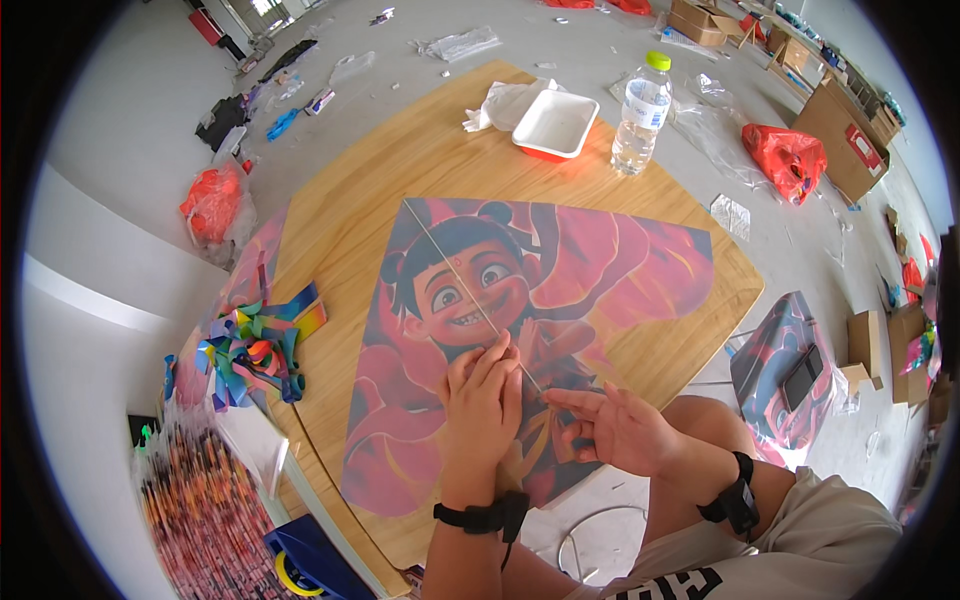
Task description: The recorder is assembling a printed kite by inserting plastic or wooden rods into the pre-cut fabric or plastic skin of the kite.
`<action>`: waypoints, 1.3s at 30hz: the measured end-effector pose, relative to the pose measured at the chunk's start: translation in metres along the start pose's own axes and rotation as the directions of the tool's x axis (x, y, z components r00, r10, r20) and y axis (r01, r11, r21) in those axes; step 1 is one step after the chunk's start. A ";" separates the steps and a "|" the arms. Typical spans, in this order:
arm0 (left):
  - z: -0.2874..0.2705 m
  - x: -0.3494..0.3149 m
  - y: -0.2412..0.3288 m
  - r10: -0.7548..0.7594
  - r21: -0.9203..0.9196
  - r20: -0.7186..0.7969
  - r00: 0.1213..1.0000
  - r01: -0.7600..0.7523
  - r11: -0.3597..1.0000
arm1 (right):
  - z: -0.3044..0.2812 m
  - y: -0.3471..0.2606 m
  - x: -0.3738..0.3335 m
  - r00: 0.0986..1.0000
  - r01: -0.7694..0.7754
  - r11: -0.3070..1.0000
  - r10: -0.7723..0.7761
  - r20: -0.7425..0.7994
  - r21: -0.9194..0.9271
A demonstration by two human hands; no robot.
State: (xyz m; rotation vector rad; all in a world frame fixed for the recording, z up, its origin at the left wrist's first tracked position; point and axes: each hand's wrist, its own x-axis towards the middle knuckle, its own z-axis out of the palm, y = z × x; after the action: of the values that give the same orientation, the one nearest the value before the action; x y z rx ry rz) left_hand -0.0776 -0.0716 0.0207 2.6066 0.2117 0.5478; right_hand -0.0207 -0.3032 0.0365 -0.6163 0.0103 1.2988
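A thin, translucent printed sheet (pixel 640 265), cut like a kite sail and showing a cartoon child among red ribbons, lies flat on the wooden table. Across it a slender pale rod (pixel 447 262) runs slantwise from the top corner down to my hands. My left hand (pixel 483 405) rests on the sheet, its fingers closed together over the rod near its lower part. Beside it, my right hand (pixel 625 428) is turned partly palm up. Its index finger is stretched out to the rod's lower end, while the other fingers are loosely bent.
On the wooden table (pixel 345 190) are a white tray (pixel 556 122), crumpled tissue (pixel 497 106), a water bottle (pixel 641 115) and a bundle of colourful strips (pixel 258 345). Many printed pieces (pixel 205 500) are stacked at lower left. A phone (pixel 802 378) lies at right. Boxes (pixel 840 140) stand beyond.
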 end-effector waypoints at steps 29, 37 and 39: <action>0.006 0.000 0.012 -0.099 -0.011 0.012 0.995 0.099 0.995 | -0.001 -0.002 -0.003 0.999 0.035 0.999 -0.034 -0.007 0.042; -0.004 0.000 0.018 -0.103 -0.005 0.112 0.988 0.104 0.995 | -0.014 0.002 -0.004 0.971 0.220 0.964 -0.202 -0.130 0.150; -0.007 0.000 0.019 -0.100 0.002 0.131 0.986 0.101 0.995 | -0.016 0.002 -0.004 0.970 0.242 0.952 -0.231 -0.079 0.187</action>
State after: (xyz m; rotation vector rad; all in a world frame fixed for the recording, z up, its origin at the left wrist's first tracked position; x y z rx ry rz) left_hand -0.0794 -0.0854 0.0350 2.5992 0.2968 0.3399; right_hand -0.0185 -0.3131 0.0234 -0.4692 0.1060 1.0330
